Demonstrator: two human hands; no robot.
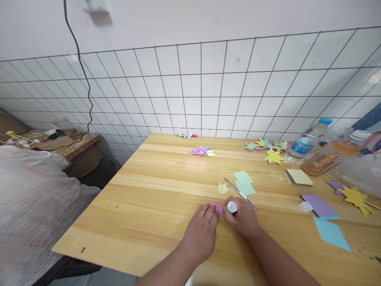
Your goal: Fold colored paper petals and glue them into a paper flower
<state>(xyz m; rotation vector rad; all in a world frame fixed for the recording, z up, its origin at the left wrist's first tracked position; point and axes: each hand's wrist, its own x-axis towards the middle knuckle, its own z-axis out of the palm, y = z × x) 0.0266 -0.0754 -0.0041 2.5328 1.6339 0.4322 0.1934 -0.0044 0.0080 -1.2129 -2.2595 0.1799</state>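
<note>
A small pink folded paper piece (216, 207) lies on the wooden table, with the fingertips of my left hand (201, 228) holding it at its left side. In my closed right hand (244, 216) is a glue stick (231, 207), its white round end facing up and its other end hidden. That hand is just right of the pink piece. Behind the hands sits a cream folded paper piece (222, 188). A utility knife (240, 193) lies slantwise by my right knuckles, beside pale green paper squares (244, 182).
Paper star shapes (202, 151) and a marker (187, 136) lie toward the wall. At right are two bottles (331, 157), a stack of coloured paper (299, 177), purple paper (320, 205), a blue sheet (331, 233), a translucent cap (305, 206) and a yellow star (355, 199).
</note>
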